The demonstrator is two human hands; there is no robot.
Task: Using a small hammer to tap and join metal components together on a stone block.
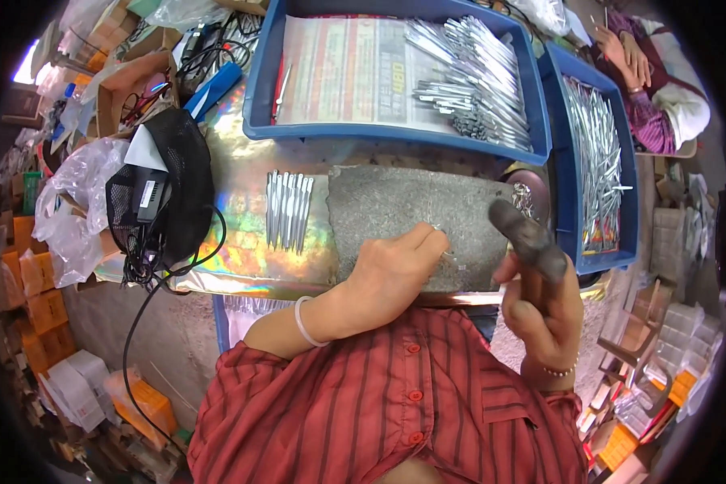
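Observation:
My left hand is closed in a pinch just above a grey, rough-surfaced slab. A thin shiny bit of metal shows at its fingertips, too small to name. To the right, my right hand is raised at the slab's edge with fingers apart and nothing visible in it. Dark coverings or blackening coat its extended fingers. Beyond these fingers a round bowl holds small shiny metal pieces. Left of the slab, several slim silvery metal pieces lie side by side in a row.
A blue tray at the back holds silvery metal pieces on printed paper. Another blue tray of them stands right. A black mesh bag with cables sits left. Another person's hands show at far right.

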